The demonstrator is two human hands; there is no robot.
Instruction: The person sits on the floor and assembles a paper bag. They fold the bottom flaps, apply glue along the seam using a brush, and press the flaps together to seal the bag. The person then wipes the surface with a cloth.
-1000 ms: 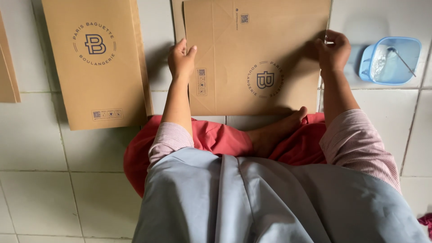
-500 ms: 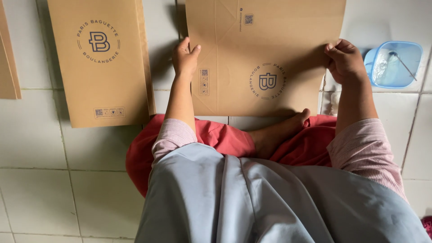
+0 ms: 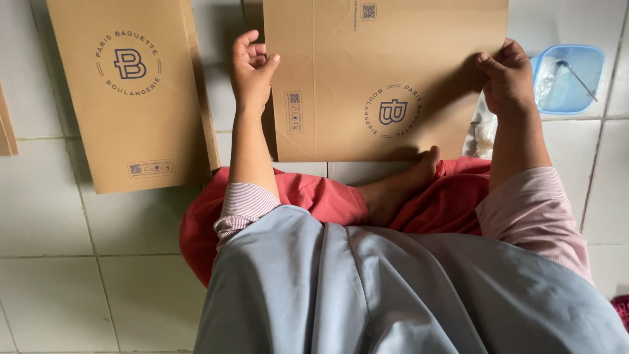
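Both hands have slid along the flat brown paper bag [image 3: 386, 78] on the white tiled floor [image 3: 72, 262]. At nine o'clock the left hand [image 3: 252, 65] curls at its edge, grip unclear. At three o'clock the right hand [image 3: 504, 75] pinches the other edge, beside a blue plastic tub [image 3: 569, 78].

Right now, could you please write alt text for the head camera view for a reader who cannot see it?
A person seated on a white tiled floor holds a flat brown paper bag by its side edges, left hand and right hand. A stack of similar bags lies to the left, and a blue plastic container to the right.
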